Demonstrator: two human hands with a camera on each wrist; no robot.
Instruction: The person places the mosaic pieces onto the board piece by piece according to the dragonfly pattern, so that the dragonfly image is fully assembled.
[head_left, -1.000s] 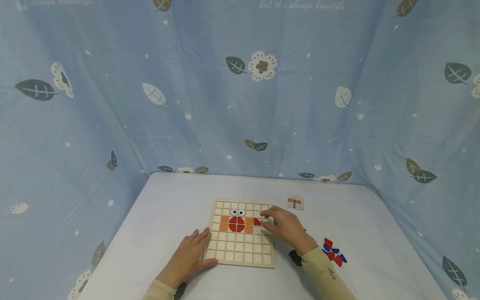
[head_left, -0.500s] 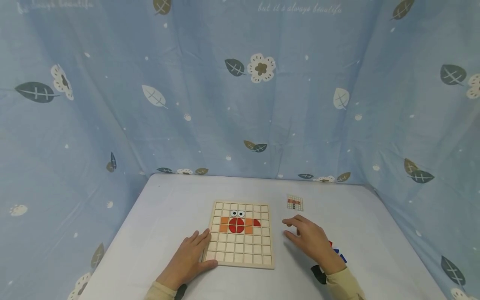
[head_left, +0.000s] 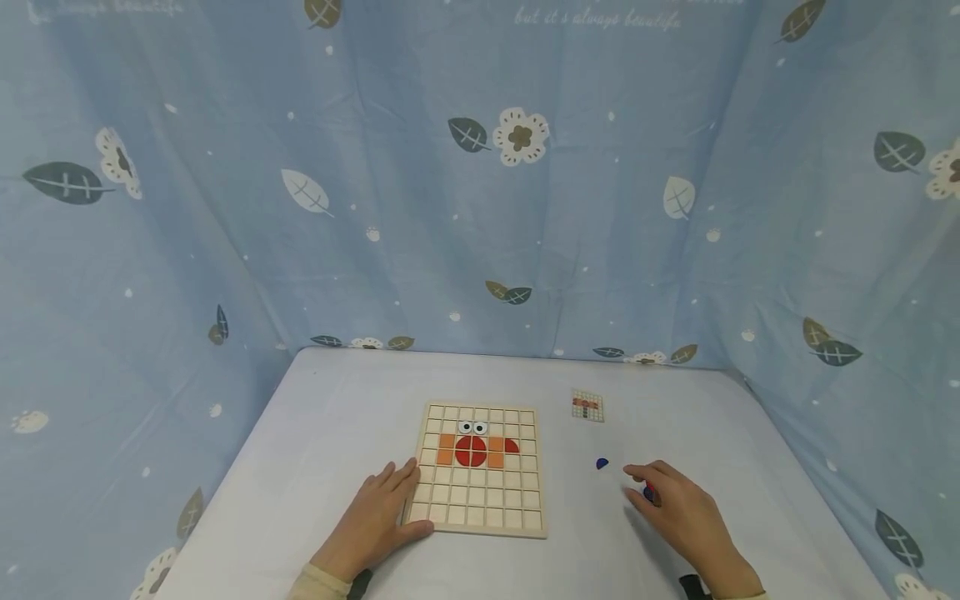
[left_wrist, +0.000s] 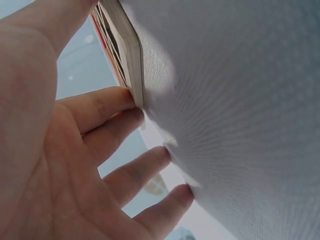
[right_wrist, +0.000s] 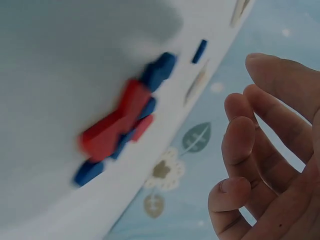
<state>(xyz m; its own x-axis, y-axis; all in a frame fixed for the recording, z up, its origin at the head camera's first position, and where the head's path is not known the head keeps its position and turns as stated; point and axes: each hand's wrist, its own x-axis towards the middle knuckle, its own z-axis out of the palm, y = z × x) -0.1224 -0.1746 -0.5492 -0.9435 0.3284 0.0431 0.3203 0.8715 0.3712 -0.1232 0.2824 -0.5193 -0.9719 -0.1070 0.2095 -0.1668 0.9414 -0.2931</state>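
Observation:
My left hand (head_left: 372, 515) rests at the wooden grid board's (head_left: 480, 496) near-left corner, fingers extended along its left edge. In the left wrist view, fingertips touch the board's edge and the white cloth. Two eye pieces (head_left: 472, 427), a red circle of quarter pieces (head_left: 471, 452), orange squares (head_left: 496, 450) on either side and a red quarter piece (head_left: 512, 447) sit in the grid. Loosely bent and holding nothing, my right hand (head_left: 686, 512) hovers over the pile of red pieces (right_wrist: 102, 135) and blue pieces (right_wrist: 160, 70), largely hiding it in the head view.
A small pattern card (head_left: 587, 405) lies on the white-covered table (head_left: 352, 400), beyond the board's right side. One blue piece (head_left: 602, 463) lies alone between board and right hand. A blue patterned curtain (head_left: 412, 208) surrounds the table.
My right hand has moved away from the board's right side, rightward and nearer, to the loose pieces. The lone blue piece is now uncovered. My left hand has stayed put.

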